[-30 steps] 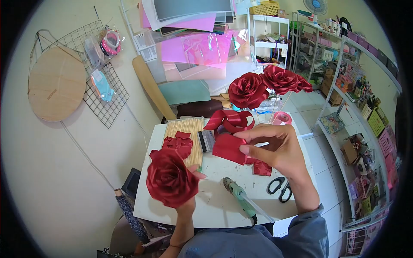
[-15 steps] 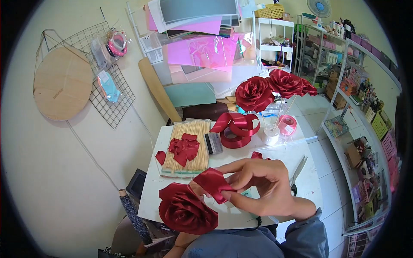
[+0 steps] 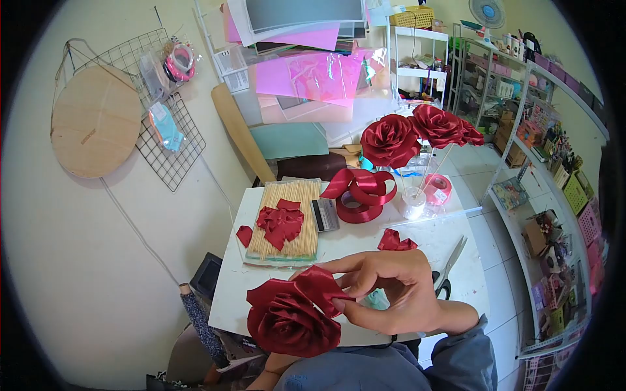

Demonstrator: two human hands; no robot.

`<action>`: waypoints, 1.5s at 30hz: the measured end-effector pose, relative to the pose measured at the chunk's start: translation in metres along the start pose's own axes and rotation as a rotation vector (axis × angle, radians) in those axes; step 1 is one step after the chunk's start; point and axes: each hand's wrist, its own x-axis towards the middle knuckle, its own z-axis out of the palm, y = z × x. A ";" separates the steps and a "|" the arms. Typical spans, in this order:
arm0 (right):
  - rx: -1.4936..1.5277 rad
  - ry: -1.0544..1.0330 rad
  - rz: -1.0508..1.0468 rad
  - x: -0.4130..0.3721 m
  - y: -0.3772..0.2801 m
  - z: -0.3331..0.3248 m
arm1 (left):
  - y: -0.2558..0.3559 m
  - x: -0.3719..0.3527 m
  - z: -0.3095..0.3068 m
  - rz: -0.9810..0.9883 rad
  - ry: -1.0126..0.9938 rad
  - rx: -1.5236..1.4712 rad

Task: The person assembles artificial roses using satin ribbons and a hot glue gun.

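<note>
My right hand [image 3: 394,290] pinches a red satin ribbon petal [image 3: 321,290] between thumb and fingers. The petal lies against the upper right side of a red ribbon rose [image 3: 293,322], overlapping its outer petals. My left hand [image 3: 282,362] is below the rose, holding it up at the table's near edge; the bloom hides its fingers, and only the wrist area shows. Beyond my right hand, a few loose red petals [image 3: 395,241] rest on the white table [image 3: 228,306]. Scissors [image 3: 450,264] with dark handles lie just right of that hand.
Red petals [image 3: 280,225] sit on a bundle of wooden sticks [image 3: 270,247], beside a small grey card-like box [image 3: 325,215]. A red ribbon roll [image 3: 362,205] is at the back. Finished roses [image 3: 391,140] stand on sticks in a white holder [image 3: 413,205]. Shelving [image 3: 521,156] runs along the right.
My right hand has brought the petal down and left onto the rose's side. The rose has shifted slightly right, and the left fingertips seen earlier beside the petal are now hidden.
</note>
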 end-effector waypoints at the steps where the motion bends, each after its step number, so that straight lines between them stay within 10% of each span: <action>1: -0.007 -0.009 0.003 0.000 0.000 0.000 | -0.002 0.002 -0.001 -0.002 -0.002 -0.001; 45: 0.004 -0.046 -0.040 -0.004 0.004 0.005 | -0.013 0.018 -0.020 -0.111 -0.078 -0.058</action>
